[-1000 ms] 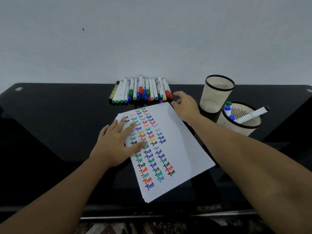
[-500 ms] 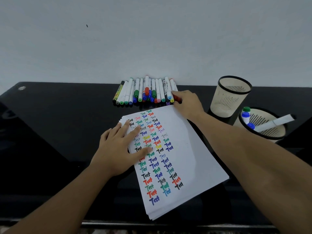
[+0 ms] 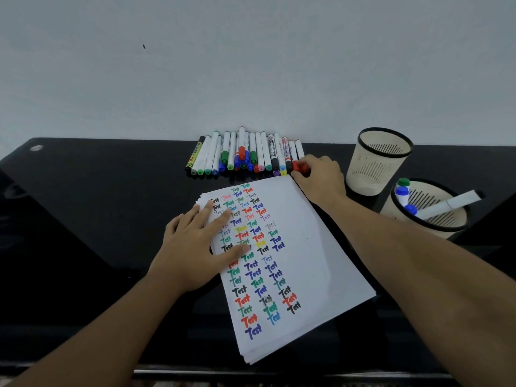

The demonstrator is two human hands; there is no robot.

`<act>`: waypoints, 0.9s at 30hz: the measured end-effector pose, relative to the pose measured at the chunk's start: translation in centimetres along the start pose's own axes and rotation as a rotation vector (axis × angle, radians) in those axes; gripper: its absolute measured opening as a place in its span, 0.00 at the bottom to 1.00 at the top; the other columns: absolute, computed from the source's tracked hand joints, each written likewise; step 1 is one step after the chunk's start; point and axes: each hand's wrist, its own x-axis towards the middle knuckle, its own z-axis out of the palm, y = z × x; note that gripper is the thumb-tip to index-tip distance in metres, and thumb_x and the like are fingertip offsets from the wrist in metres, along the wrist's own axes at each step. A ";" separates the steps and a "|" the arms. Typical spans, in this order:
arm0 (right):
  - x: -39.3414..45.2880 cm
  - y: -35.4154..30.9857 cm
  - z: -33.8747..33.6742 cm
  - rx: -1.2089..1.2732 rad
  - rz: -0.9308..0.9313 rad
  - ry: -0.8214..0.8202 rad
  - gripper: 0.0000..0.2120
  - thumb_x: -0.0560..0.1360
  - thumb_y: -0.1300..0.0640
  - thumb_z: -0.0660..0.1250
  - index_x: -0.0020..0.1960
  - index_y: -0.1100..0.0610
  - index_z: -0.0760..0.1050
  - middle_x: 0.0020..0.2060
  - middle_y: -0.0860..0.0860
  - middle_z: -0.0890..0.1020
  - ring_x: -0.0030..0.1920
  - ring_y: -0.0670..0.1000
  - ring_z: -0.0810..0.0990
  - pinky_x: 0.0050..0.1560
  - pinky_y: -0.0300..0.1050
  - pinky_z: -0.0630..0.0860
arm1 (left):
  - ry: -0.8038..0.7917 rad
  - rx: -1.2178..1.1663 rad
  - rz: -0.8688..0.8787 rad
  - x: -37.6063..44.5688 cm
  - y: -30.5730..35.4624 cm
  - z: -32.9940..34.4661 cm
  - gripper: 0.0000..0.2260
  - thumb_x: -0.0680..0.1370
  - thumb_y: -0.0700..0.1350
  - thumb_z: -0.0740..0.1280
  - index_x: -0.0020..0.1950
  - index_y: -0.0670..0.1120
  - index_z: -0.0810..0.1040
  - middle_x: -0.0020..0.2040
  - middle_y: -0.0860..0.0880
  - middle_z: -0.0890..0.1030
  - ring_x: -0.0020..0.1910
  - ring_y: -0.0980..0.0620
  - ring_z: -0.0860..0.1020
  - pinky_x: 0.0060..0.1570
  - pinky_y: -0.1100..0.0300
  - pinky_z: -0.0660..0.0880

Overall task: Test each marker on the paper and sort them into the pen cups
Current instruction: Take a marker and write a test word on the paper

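Holding flat at 8 o'clock, the left hand (image 3: 195, 247) presses straight fingers on the white paper stack covered in coloured "Test" marks (image 3: 307, 261), as it did a second ago. At 1 o'clock, the right hand (image 3: 321, 177), which was reaching open a second ago, now pinches the red-capped white marker (image 3: 300, 163) at the right end of the row of capped markers (image 3: 240, 155) by the wall at 12 o'clock; that marker is not yet lifted. At 2 o'clock, the near beige slotted pen cup (image 3: 435, 230) holds four markers; the far beige slotted pen cup (image 3: 374, 169) appears empty. Judged: pick-up beginning, most markers unsorted.
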 end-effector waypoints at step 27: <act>-4.1 -2.3 -3.3 0.168 -0.090 0.379 0.08 0.82 0.58 0.65 0.60 0.59 0.73 0.51 0.54 0.77 0.47 0.51 0.74 0.44 0.45 0.71 | 0.014 -0.013 0.011 0.1 -0.2 0.1 0.43 0.68 0.84 0.43 0.81 0.67 0.48 0.84 0.56 0.46 0.82 0.53 0.43 0.78 0.48 0.41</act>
